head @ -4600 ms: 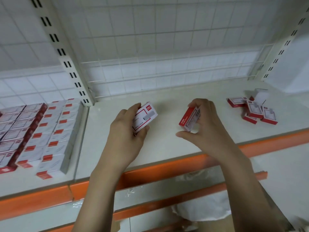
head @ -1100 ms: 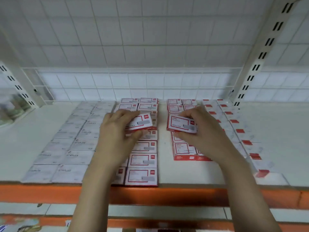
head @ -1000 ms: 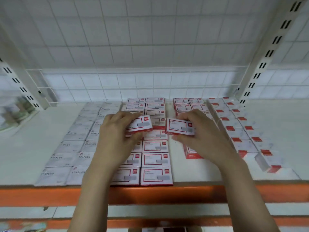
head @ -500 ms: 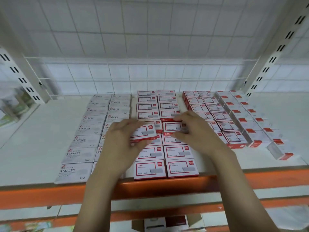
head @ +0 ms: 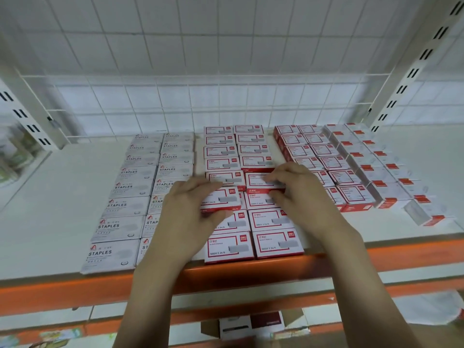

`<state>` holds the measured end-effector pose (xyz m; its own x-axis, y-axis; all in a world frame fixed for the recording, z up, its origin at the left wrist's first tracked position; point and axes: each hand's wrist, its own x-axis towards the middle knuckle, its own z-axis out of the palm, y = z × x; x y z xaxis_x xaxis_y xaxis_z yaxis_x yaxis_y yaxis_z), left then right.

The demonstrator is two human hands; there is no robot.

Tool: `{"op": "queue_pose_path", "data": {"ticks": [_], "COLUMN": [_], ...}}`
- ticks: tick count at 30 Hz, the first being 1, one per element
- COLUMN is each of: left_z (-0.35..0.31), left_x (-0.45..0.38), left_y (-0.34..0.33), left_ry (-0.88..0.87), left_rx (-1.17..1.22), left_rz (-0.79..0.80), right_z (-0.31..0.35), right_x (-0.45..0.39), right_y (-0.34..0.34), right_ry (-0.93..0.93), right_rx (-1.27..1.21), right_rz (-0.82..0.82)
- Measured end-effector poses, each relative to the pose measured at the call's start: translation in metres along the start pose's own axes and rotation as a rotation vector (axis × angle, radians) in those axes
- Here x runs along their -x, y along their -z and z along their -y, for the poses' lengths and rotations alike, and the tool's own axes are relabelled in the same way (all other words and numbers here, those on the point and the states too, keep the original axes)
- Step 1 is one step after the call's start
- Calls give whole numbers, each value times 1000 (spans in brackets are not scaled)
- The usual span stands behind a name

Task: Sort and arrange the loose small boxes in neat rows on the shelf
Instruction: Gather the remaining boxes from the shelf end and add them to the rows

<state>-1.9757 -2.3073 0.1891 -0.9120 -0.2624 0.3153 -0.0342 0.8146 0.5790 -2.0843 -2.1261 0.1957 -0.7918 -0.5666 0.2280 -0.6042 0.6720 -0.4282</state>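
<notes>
Small red-and-white staple boxes lie in two neat rows (head: 251, 151) down the middle of the white shelf (head: 50, 222). My left hand (head: 185, 217) grips one red-and-white box (head: 221, 200) and holds it tilted just above the left row. My right hand (head: 298, 192) pinches another box (head: 261, 180) lying flat in the right row, fingers on its far and near edges. Both hands hide the boxes beneath them.
Grey "STAPLES" boxes (head: 125, 204) fill two rows at left. More red-and-white boxes (head: 324, 156) and white boxes with red ends (head: 376, 167) run in rows at right. A wire grid (head: 226, 106) backs the shelf; an orange rail (head: 75, 290) edges the front. An open carton (head: 251, 325) sits below.
My view swung from the loose pile at right to these rows. My right hand brought its box down onto the right row; my left hand lowered its box toward the left row.
</notes>
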Motion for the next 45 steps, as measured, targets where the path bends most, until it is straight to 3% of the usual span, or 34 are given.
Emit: {"op": "queue_pose_path", "data": {"ticks": [11,22,32,38,45], "left_z": [-1,1,-16,-74,-176], "left_x": [5,6,-2,-12,-10], "left_y": [-12,-18,-19,-28,-109], "left_ry": [-36,-185,-58,-113,-343], "left_rx": [3,-278,-370,-320,-226], "left_rz": [2,-61,-5,-25,99], "right_z": [2,3,-3,-31,-115], "right_x": [-7,22,36,58,119], "right_y": [0,7,21,54,110], "right_ry": [-5,-2,-9,-59,-166], "right_rx": [39,-26,-32,3,37], "right_rz": [21,-32,-44,-128,-209]}}
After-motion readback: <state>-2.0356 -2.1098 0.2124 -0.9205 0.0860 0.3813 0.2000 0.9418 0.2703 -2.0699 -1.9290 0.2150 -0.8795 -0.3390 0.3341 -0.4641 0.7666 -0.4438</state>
